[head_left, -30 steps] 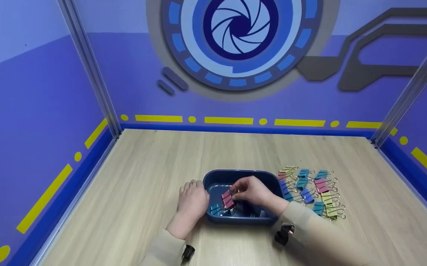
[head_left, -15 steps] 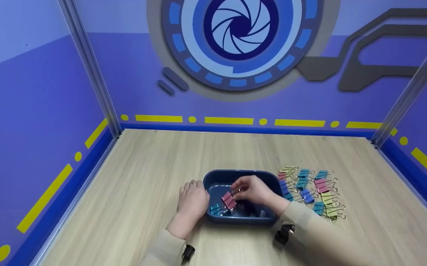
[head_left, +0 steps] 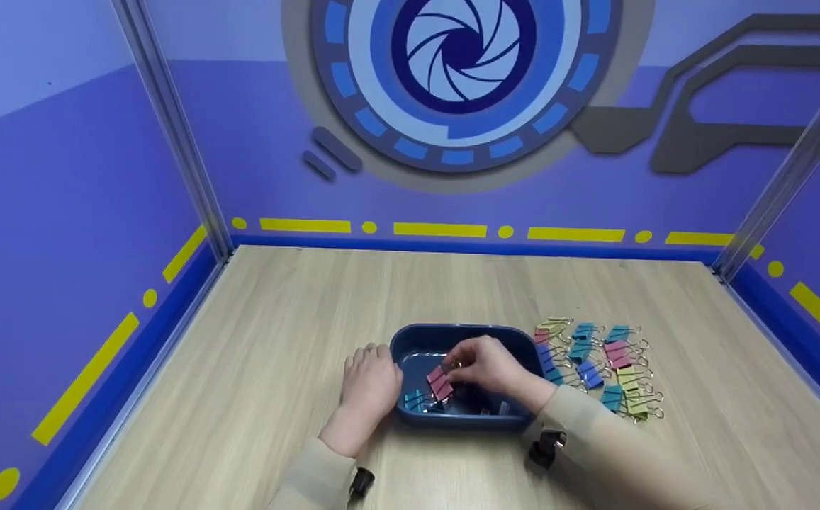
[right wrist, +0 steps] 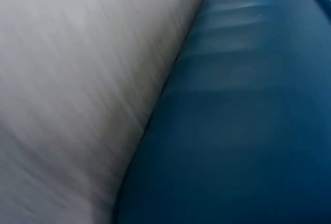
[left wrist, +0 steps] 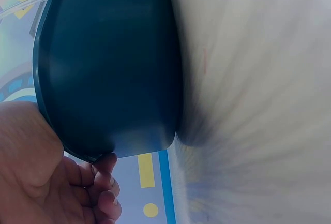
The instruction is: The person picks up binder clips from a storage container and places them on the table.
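A dark blue plastic box (head_left: 463,423) stands on the table in the head view. My left hand (head_left: 372,380) grips its left rim; in the left wrist view the fingers (left wrist: 106,198) curl by the rim's corner. Inside the box, my right hand (head_left: 484,365) pinches a pink binder clip (head_left: 441,384) by its wire handle end, tilted above the box floor. A teal binder clip (head_left: 414,401) lies in the box's near left corner. Darker items by it are hard to make out. The right wrist view shows only the box's outer wall (right wrist: 232,131) and the table.
Several binder clips in teal, pink, blue and yellow lie to the right of the box, among them a blue clip (head_left: 590,375) and a pink clip (head_left: 619,355). The wooden table (head_left: 296,297) is bounded by blue panels at the back and sides.
The pink binder clip has turned slightly in my right hand's fingers and back again. My left hand stays at the box rim.
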`<control>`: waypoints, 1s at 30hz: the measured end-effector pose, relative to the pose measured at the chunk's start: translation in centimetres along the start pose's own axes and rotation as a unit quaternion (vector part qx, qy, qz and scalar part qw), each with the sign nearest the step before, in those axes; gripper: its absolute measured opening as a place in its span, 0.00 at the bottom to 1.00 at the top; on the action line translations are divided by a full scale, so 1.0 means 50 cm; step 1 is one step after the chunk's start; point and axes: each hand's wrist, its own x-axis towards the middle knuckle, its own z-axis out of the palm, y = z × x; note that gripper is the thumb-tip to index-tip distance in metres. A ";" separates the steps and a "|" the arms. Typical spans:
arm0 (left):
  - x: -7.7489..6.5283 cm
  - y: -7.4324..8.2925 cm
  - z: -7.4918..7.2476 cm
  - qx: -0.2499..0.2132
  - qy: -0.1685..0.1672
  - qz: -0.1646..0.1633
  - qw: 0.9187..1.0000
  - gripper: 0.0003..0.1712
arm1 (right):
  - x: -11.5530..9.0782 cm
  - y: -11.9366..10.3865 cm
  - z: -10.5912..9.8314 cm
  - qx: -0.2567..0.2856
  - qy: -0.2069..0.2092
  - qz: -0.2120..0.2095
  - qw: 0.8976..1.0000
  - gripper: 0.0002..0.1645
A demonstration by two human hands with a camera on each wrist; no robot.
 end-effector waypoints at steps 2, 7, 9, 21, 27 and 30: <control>0.001 0.000 0.000 -0.001 -0.004 -0.002 1.000 0.14 | 0.000 0.002 0.000 -0.005 0.002 -0.008 1.000 0.08; 0.000 0.000 -0.001 -0.006 -0.012 -0.005 1.000 0.15 | -0.001 0.005 0.000 -0.018 -0.001 -0.038 0.999 0.09; 0.000 0.000 -0.001 -0.007 -0.015 -0.006 1.000 0.15 | -0.001 0.005 0.000 -0.028 -0.005 -0.048 0.998 0.09; 0.002 0.000 -0.001 -0.004 -0.010 -0.003 1.000 0.15 | 0.001 0.004 -0.003 -0.042 -0.003 -0.026 0.999 0.05; 0.002 -0.001 0.000 -0.006 -0.007 -0.003 1.000 0.14 | 0.001 0.001 -0.006 -0.007 0.020 -0.005 1.000 0.05; 0.002 0.000 -0.001 -0.009 -0.009 -0.005 1.000 0.15 | 0.001 0.000 -0.010 0.006 0.026 0.007 1.000 0.05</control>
